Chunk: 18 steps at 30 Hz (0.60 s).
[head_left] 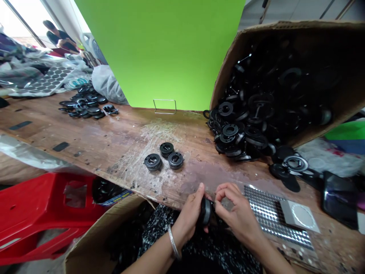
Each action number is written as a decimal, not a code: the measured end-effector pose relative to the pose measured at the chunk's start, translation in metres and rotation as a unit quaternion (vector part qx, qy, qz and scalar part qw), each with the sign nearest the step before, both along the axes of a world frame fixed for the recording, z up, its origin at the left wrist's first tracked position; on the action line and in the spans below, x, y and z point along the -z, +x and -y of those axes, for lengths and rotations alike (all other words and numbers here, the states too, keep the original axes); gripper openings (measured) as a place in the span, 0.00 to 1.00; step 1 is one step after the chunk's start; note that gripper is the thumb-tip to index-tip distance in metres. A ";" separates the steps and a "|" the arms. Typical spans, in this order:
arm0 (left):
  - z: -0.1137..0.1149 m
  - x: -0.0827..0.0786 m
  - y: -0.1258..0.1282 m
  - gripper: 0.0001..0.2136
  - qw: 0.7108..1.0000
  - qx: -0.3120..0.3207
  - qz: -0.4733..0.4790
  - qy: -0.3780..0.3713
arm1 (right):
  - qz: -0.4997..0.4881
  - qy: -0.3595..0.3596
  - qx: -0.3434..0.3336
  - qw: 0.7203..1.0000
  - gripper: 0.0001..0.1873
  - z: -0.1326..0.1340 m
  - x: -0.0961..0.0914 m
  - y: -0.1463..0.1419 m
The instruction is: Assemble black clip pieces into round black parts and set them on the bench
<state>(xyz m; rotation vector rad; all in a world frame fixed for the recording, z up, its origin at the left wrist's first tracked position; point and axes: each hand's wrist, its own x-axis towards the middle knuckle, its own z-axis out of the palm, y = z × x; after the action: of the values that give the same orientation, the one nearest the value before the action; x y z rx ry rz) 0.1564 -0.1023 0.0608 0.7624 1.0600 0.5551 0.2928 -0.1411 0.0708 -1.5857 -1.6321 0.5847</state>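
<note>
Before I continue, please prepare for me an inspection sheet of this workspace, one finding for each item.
Surface: wooden table, scratched and stained.
Job's things: round black part in hand; three similar parts grouped on the table.
Clutter: loose black parts spilling from a tipped carton; smaller black pile at far left.
Hands: left hand grips the part; right hand beside it, fingers curled, contents unclear.
Cables: nothing seen.
Surroundings: red stool, green panel, another person in the background.

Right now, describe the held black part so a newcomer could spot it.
Start at the green board, then down the table to its near edge. There, in the left hand, is the round black part: the three discs beyond lie flat, but it is held on edge.
</note>
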 end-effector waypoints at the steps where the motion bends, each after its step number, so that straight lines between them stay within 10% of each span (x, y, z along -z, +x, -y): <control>1: 0.000 0.000 0.000 0.28 1.000 -0.003 -0.001 -0.002 | 0.005 -0.003 -0.001 1.000 0.07 -0.001 0.001 0.000; 14: 0.003 0.007 0.004 0.26 0.995 -0.064 0.038 -0.062 | 0.224 0.195 -0.065 0.953 0.21 0.027 0.010 -0.011; 18: 0.005 0.006 0.007 0.27 0.999 0.007 0.028 -0.020 | 0.156 0.121 -0.071 0.978 0.18 0.033 0.008 0.006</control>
<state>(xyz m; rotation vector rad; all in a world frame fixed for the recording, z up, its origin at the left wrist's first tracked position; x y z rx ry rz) 0.1633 -0.1071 0.0547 0.7139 1.0111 0.5390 0.2990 -0.1746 0.0630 -1.4410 -1.9786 0.2003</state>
